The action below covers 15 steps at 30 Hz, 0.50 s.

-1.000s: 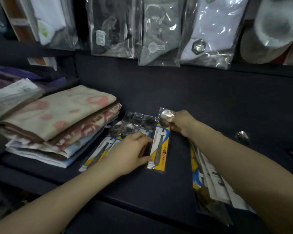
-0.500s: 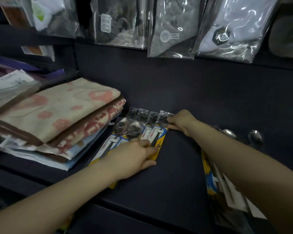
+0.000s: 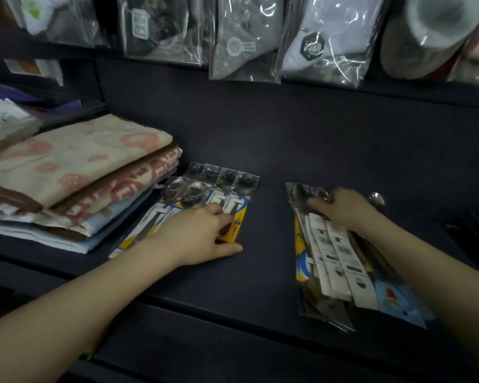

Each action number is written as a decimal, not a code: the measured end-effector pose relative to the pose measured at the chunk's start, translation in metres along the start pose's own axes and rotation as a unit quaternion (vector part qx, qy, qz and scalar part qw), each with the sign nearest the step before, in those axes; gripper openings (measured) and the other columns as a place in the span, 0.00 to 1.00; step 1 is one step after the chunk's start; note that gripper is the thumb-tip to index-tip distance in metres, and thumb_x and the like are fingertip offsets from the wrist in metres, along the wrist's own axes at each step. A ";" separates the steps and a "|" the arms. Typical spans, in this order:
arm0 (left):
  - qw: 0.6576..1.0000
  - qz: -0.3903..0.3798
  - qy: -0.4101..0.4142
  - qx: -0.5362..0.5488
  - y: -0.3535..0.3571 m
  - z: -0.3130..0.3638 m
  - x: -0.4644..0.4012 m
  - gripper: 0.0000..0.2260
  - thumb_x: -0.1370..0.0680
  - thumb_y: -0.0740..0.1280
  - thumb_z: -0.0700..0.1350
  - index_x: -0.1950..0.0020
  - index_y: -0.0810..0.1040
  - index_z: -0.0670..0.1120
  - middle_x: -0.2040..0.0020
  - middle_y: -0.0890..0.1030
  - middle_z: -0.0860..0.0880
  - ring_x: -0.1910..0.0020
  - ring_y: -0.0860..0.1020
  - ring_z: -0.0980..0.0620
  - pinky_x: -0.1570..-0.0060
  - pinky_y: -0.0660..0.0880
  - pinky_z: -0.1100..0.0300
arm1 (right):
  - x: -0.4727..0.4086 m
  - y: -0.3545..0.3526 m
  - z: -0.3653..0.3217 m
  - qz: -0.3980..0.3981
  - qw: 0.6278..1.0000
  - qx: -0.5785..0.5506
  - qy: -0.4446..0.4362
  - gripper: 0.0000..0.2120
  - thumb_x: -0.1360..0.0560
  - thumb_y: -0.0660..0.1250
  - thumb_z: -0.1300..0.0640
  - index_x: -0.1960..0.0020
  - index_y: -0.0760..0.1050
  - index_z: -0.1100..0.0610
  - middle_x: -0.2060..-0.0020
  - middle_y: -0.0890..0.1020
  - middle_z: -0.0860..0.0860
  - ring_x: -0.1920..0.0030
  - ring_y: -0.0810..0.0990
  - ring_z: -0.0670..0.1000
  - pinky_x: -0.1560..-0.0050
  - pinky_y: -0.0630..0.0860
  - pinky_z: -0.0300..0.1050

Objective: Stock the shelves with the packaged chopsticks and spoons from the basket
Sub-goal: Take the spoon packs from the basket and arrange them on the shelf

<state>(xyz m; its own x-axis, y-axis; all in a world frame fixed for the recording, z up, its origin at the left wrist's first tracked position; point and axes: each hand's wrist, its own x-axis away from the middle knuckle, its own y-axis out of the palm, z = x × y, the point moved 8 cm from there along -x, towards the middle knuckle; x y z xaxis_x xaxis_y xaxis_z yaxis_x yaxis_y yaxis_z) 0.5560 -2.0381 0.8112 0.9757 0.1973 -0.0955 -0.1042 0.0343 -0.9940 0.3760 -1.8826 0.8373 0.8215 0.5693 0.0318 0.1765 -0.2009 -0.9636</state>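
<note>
Already laid out, a fanned row of clear-plastic spoon packets with yellow and white backing cards sits at centre left of the frame on the dark navy shelf board, the round spoon bowls pointing toward the back wall. The left hand rests flat on this row, fingers nearly straight and pressing the cards down, thumb stretched out along the shelf.

At centre right, well apart from that row, lies a loose pile of more plastic-wrapped spoon packets with white label cards. The right hand curls its fingers over the top end of this pile, gripping it. So part of the stock appears placed, and this pile is likely left to arrange. No basket or chopsticks can be made out.

Bare shelf between the two groups gives room to slide packets. To the left, a stack of folded pink-and-cream patterned towels sits just beside the row, perhaps touching it. Along the top of the frame, bagged socks in glossy plastic hang over the back wall.
</note>
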 end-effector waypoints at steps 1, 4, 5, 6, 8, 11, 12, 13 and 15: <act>1.000 0.020 -0.005 -0.002 -0.005 0.004 0.000 0.34 0.34 0.53 0.71 0.36 0.71 0.52 0.38 0.71 0.51 0.39 0.71 0.47 0.42 0.72 0.53 | 0.003 0.002 -0.004 0.000 1.000 0.005 0.000 0.15 0.21 0.58 0.46 0.51 0.77 0.56 0.51 0.78 0.60 0.44 0.76 0.60 0.54 0.69 0.44; 0.997 0.069 0.012 0.038 -0.015 0.025 0.000 0.35 0.35 0.48 0.70 0.37 0.72 0.51 0.39 0.73 0.51 0.40 0.72 0.48 0.41 0.71 0.53 | -0.006 0.007 0.002 0.000 0.999 -0.020 0.040 0.24 0.22 0.60 0.46 0.36 0.71 0.64 0.40 0.77 0.60 0.40 0.75 0.59 0.49 0.69 0.44; 0.995 0.073 0.024 0.061 -0.016 0.031 -0.001 0.35 0.34 0.48 0.69 0.37 0.73 0.50 0.40 0.74 0.51 0.41 0.73 0.48 0.42 0.72 0.53 | -0.008 0.008 0.005 -0.004 0.998 -0.023 0.054 0.24 0.22 0.60 0.46 0.35 0.71 0.63 0.40 0.77 0.59 0.41 0.76 0.59 0.48 0.70 0.44; 0.993 0.074 0.034 0.083 -0.016 0.038 -0.001 0.34 0.34 0.47 0.68 0.38 0.74 0.50 0.41 0.75 0.51 0.42 0.74 0.49 0.43 0.73 0.54 | -0.012 0.009 0.008 -0.009 0.998 -0.025 0.063 0.24 0.22 0.59 0.45 0.35 0.70 0.62 0.40 0.77 0.59 0.41 0.76 0.59 0.45 0.71 0.46; 0.989 0.078 0.055 0.112 -0.015 0.051 0.000 0.32 0.33 0.48 0.66 0.40 0.75 0.51 0.42 0.76 0.53 0.43 0.75 0.52 0.44 0.73 0.54 | -0.015 0.012 0.012 -0.021 0.998 -0.016 0.062 0.24 0.22 0.58 0.45 0.35 0.71 0.61 0.40 0.77 0.58 0.40 0.75 0.59 0.38 0.71 0.52; 0.982 0.102 0.080 0.136 -0.018 0.068 0.001 0.28 0.31 0.49 0.65 0.41 0.76 0.51 0.43 0.77 0.55 0.45 0.76 0.54 0.45 0.74 0.55 | -0.015 0.007 0.021 0.000 0.996 -0.055 0.066 0.23 0.25 0.65 0.47 0.38 0.72 0.62 0.43 0.78 0.58 0.43 0.77 0.59 0.42 0.74 0.50; 0.980 0.107 0.082 0.143 -0.019 0.072 0.000 0.27 0.30 0.50 0.64 0.42 0.76 0.51 0.44 0.77 0.55 0.45 0.76 0.55 0.46 0.74 0.55 | -0.014 0.004 0.026 0.012 0.993 -0.087 0.073 0.23 0.28 0.68 0.48 0.39 0.72 0.62 0.44 0.79 0.58 0.44 0.77 0.58 0.48 0.74 0.47; 0.978 0.116 0.084 0.154 -0.021 0.075 -0.001 0.26 0.30 0.50 0.63 0.43 0.77 0.51 0.45 0.77 0.55 0.46 0.76 0.55 0.47 0.74 0.55 | -0.012 0.000 0.030 0.024 0.990 -0.116 0.077 0.24 0.30 0.71 0.51 0.39 0.72 0.62 0.44 0.79 0.58 0.44 0.78 0.58 0.52 0.72 0.44; 0.970 0.136 0.092 0.180 -0.026 0.080 -0.003 0.24 0.29 0.52 0.62 0.45 0.78 0.50 0.48 0.78 0.55 0.51 0.76 0.57 0.50 0.74 0.61 | -0.008 -0.013 0.036 0.062 0.980 -0.175 0.077 0.25 0.31 0.73 0.57 0.37 0.70 0.62 0.42 0.78 0.58 0.43 0.77 0.57 0.55 0.69 0.42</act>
<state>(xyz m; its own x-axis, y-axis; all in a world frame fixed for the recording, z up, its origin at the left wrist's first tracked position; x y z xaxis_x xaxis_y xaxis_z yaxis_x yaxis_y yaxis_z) 0.5399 -1.9608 0.8414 0.9169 0.0693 -0.3931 -0.3911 0.3529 -0.8500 0.3475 -1.8562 0.8397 0.9158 0.4015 -0.0137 0.2233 -0.5370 -0.8135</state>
